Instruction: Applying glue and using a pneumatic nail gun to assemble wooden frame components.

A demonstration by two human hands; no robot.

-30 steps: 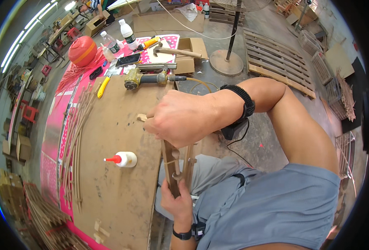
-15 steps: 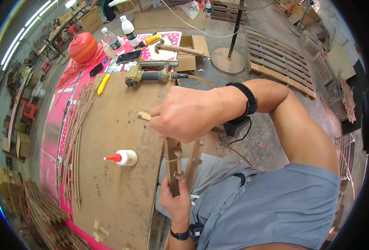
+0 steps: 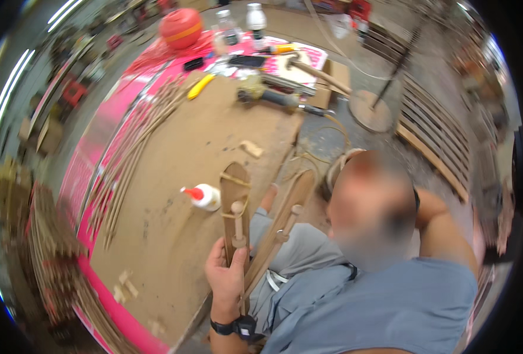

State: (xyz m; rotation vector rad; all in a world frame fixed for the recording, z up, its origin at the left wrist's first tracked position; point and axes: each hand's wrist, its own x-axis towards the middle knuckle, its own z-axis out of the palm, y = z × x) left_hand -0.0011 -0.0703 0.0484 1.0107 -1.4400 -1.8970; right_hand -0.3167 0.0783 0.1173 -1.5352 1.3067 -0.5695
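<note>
My left hand (image 3: 226, 274) is closed round the lower part of a flat brown wooden slat with a rounded end (image 3: 232, 183). A turned wooden peg (image 3: 238, 224) lies along its face, and thin yellowish bands circle the slat. A second wooden slat (image 3: 294, 197) with a similar peg slants beside it over my lap; whether the two are joined is hidden. My right hand (image 3: 373, 206) is raised to the right, smeared by heavy blur, so its fingers cannot be made out. Just left of the held slat, a white glue bottle (image 3: 207, 197) with a red nozzle stands on the brown board (image 3: 173, 242).
Thin wooden rods (image 3: 137, 141) lie along the board's left side. At the back are a yellow cutter (image 3: 200, 86), an air tool (image 3: 273, 95) with a hose, a hammer (image 3: 320, 74), bottles and a red twine ball (image 3: 180, 28). A small wood piece (image 3: 251, 148) lies near the slat.
My right hand has come away from the slat's upper end and moved right, toward me. The slat's rounded top now shows. My view has shifted, so the table appears farther right.
</note>
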